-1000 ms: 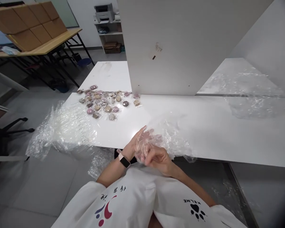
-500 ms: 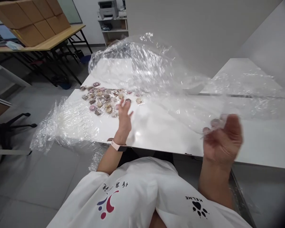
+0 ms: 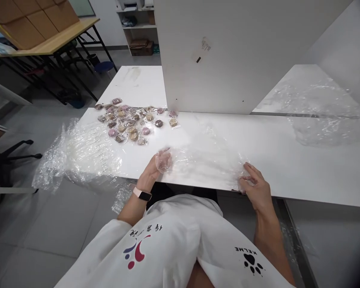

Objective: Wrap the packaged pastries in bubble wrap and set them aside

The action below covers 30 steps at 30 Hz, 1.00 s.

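Observation:
A clear plastic bag (image 3: 202, 158) lies spread between my two hands at the table's near edge. My left hand (image 3: 157, 164) grips its left end, the thin film covering the fingers. At the other end, my right hand (image 3: 256, 185) pinches the film between thumb and fingers. Beyond my left hand, several small individually wrapped sweets (image 3: 132, 120), brown, yellow and pink, lie scattered on the white table. A stack of clear plastic bags (image 3: 87, 150) rests left of my left hand and hangs over the table edge.
An upright white panel (image 3: 216, 60) rises behind the table (image 3: 324, 176). More crumpled clear film (image 3: 321, 120) lies at the far right. On the left are a wooden table (image 3: 57, 42) with cardboard boxes (image 3: 42, 20), a blue stool (image 3: 104, 67) and a chair base (image 3: 15, 154).
The raised, billowing plastic has come down onto the table. My right hand has moved left and lower, and my left hand has drawn back from the sweets onto the film.

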Each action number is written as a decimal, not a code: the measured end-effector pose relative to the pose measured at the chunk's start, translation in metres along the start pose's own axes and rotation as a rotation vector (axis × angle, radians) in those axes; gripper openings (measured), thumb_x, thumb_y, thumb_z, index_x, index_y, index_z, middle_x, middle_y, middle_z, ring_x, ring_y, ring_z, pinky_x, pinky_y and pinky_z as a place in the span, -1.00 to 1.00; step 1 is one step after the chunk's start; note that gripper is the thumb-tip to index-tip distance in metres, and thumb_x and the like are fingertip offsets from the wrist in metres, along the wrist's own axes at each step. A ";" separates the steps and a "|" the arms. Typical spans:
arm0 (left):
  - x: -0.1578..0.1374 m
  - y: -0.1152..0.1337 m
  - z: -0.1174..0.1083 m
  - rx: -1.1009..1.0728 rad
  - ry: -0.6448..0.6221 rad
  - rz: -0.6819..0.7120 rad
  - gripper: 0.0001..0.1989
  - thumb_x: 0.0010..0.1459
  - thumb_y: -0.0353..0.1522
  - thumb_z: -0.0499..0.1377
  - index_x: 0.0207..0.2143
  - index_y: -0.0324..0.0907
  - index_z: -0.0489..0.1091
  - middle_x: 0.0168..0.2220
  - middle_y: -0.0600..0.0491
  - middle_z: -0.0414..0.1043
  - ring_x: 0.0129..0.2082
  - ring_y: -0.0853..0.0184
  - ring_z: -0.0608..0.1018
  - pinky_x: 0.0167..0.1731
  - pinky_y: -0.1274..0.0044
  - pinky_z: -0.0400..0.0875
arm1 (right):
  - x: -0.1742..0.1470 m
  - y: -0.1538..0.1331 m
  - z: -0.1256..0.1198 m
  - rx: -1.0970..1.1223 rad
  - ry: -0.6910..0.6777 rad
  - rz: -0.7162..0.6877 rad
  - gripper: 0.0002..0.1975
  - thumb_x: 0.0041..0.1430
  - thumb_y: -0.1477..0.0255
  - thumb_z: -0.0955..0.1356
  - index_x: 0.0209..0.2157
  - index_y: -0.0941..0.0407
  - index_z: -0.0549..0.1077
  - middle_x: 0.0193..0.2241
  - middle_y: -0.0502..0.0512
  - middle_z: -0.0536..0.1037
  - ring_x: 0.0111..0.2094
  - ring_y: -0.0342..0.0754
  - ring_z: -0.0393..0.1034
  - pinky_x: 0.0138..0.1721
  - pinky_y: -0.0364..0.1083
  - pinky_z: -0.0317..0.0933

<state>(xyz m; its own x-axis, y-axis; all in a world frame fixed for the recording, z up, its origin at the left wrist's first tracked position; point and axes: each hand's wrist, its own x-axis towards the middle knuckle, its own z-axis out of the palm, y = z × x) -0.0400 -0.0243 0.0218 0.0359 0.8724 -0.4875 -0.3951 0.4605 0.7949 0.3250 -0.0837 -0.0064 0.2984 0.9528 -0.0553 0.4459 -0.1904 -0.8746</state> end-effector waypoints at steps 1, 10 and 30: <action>-0.007 -0.001 -0.009 0.166 0.055 0.060 -0.49 -0.04 -0.29 0.37 0.00 -0.13 0.40 -0.39 0.09 0.46 -0.45 0.36 0.51 -0.32 0.51 0.45 | 0.002 0.003 -0.004 -0.060 -0.011 -0.013 -0.42 0.08 0.31 0.38 0.18 0.04 0.44 0.26 0.19 0.31 -0.21 -0.03 0.46 -0.47 -0.10 0.40; -0.005 0.046 -0.050 1.489 0.636 0.437 -0.52 0.26 -0.36 0.04 0.22 -0.13 0.26 0.15 -0.19 0.36 0.09 -0.02 0.42 -0.10 0.22 0.45 | 0.016 -0.005 -0.018 -0.631 0.275 -0.286 -0.51 0.21 0.30 0.28 0.15 0.10 0.44 0.27 0.33 0.26 0.11 0.34 0.31 0.05 0.34 0.24; 0.144 0.118 -0.042 2.020 0.312 0.361 -0.54 0.18 -0.50 0.04 0.15 -0.28 0.27 -0.12 -0.32 0.42 -0.10 -0.07 0.51 -0.15 0.24 0.36 | -0.002 -0.022 -0.009 -0.591 0.543 -0.343 -0.63 0.32 0.25 0.22 0.00 0.11 0.51 0.12 0.27 0.45 0.15 0.26 0.25 0.10 0.24 0.14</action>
<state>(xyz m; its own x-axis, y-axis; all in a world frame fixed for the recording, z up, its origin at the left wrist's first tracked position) -0.1199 0.1486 0.0303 -0.0030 0.9936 -0.1127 0.9977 -0.0047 -0.0680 0.3218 -0.0830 0.0174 0.3616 0.7641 0.5343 0.9045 -0.1486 -0.3997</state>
